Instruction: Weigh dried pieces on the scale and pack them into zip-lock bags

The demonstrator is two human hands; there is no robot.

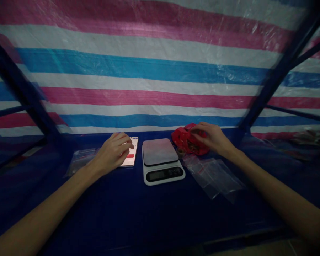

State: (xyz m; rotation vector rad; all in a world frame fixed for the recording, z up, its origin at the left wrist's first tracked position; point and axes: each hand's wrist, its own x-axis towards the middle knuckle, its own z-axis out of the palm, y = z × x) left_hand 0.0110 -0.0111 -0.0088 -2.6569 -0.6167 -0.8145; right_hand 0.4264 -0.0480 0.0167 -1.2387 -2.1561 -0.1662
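Head view: right hand (pixel 212 137) at red bag (pixel 180 137), left hand (pixel 116 151) over phone (pixel 132 150)

Step in hand looks like picking from the red bag, which sits open on the table (pixel 138 217) beside the scale (pixel 160 153). Right fingers curl at its mouth; can't tell if they pinch anything. Left fingers loosely bent, nothing visible in them; screen contact unclear. Next move probably calls for a firm pinch on the contents, keeping clear of the clear bags (pixel 216 174) just in front

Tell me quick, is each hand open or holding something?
Left hand: curled over the phone; grip can't be told.
Right hand: at the red bag; can't tell if it's holding anything.
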